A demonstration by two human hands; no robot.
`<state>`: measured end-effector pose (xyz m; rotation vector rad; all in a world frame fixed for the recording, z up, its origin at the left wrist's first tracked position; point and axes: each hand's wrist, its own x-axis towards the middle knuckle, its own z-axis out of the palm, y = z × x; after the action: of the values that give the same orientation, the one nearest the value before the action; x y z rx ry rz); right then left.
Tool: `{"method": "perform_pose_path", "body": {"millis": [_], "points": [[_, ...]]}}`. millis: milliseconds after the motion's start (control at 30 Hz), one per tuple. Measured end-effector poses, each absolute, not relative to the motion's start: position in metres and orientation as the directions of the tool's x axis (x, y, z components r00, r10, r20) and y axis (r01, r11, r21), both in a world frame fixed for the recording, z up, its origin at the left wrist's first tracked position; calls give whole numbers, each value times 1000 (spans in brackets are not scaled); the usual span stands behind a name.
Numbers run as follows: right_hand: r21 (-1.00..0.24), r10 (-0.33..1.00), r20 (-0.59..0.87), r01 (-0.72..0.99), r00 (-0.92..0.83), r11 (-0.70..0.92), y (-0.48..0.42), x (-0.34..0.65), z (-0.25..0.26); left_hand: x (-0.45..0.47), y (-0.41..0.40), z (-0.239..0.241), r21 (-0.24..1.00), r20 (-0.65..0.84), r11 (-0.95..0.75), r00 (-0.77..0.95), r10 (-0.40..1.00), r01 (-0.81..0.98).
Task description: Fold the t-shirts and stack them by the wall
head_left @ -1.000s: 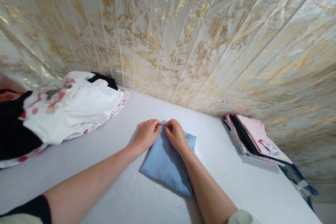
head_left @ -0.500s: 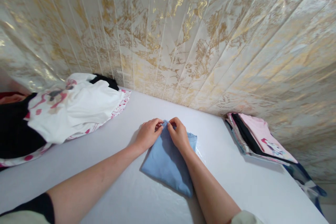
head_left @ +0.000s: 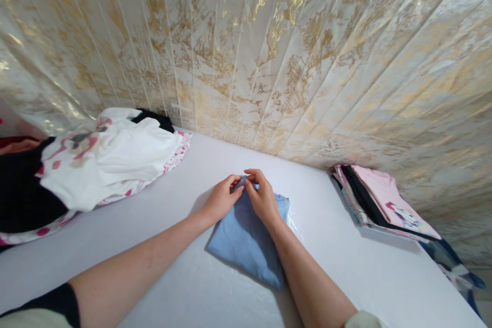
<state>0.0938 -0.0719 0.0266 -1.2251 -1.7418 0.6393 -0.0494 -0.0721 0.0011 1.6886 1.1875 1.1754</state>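
Observation:
A folded light-blue garment lies flat on the white table in front of me; its exact kind does not show. At its far left corner, my left hand pinches the cloth between thumb and fingers. Right beside it my right hand has thumb and fingertips closed on the same far edge, its index finger raised a little. The fingertips of both hands nearly meet there. My right hand and forearm cover part of the garment's right side.
On the left lies a loose heap of clothes, with a white printed shirt over black cloth. A stack of folded clothes, pink one on top, sits at the right by the gold-patterned curtain. Blue checked cloth hangs over the table's right edge.
My right hand's fingers have lifted and spread slightly at the garment's far edge, while my left fingers have shifted a little. The blue garment stays in place.

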Motion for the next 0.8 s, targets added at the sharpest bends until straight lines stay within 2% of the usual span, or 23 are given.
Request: {"method": "perform_pose_path", "body": {"millis": [333, 533, 700, 800], "points": [[-779, 908, 402, 479, -115, 405, -68, 95, 21, -51, -67, 6, 943, 182, -234, 219, 959, 239], [-789, 936, 287, 504, -203, 351, -68, 100, 23, -53, -66, 10, 915, 174, -232, 198, 965, 329], [-764, 961, 240, 584, -137, 274, -67, 103, 22, -55, -68, 9, 915, 169, -210, 146, 975, 344], [-751, 962, 223, 600, -160, 274, -65, 107, 23, -55, -69, 10, 907, 177, -211, 124, 976, 365]]}}
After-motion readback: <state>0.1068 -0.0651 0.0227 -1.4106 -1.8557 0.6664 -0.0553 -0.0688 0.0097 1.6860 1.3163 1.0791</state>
